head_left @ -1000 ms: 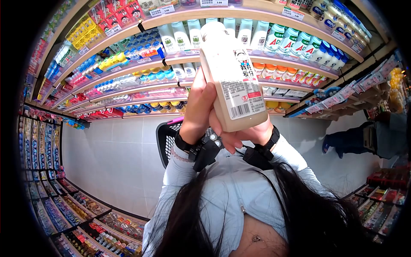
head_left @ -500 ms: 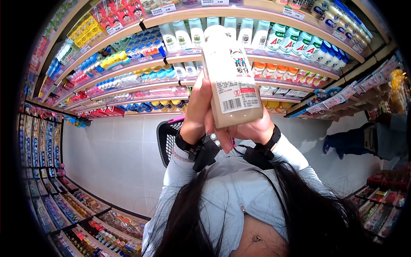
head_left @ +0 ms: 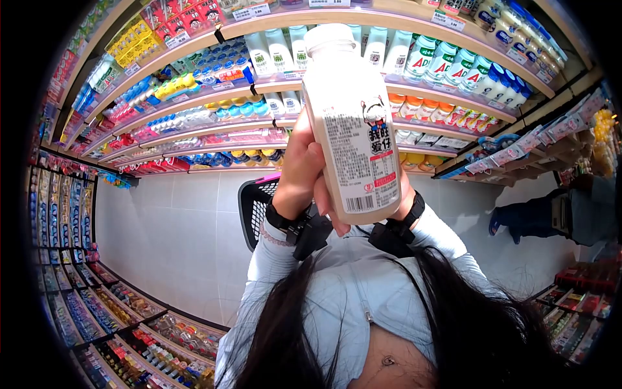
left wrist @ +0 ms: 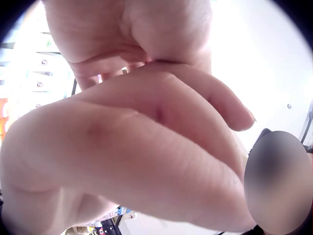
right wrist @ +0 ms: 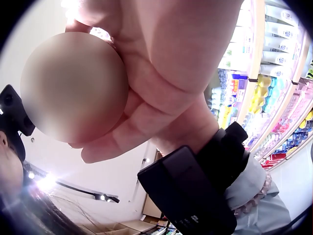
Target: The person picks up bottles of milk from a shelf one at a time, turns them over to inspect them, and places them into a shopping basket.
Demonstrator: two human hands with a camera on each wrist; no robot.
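In the head view a large milk-drink bottle (head_left: 353,129) with a white cap and a printed label, with barcode and cartoon figure, is held up before the shelves. My left hand (head_left: 301,172) grips its lower left side, the thumb lying along the bottle. My right hand (head_left: 407,198) holds it low on the right, mostly hidden behind it. From the left wrist view, the left palm (left wrist: 132,29) shows close up above several bent fingers. In the right wrist view the right palm (right wrist: 171,49) borders a blurred round patch, and a black wrist device (right wrist: 188,191) is below.
Curved shelves in front carry white bottles (head_left: 278,52), green-labelled AD bottles (head_left: 447,59) and yellow packs (head_left: 133,45). A black basket (head_left: 251,211) is left of the forearms. On the right a person in dark trousers (head_left: 528,217) stands in the aisle. More goods shelves (head_left: 136,324) run lower left.
The bottle has turned slightly and come nearer the head camera, its base now lower in view and its label larger. Both hands stay on it.
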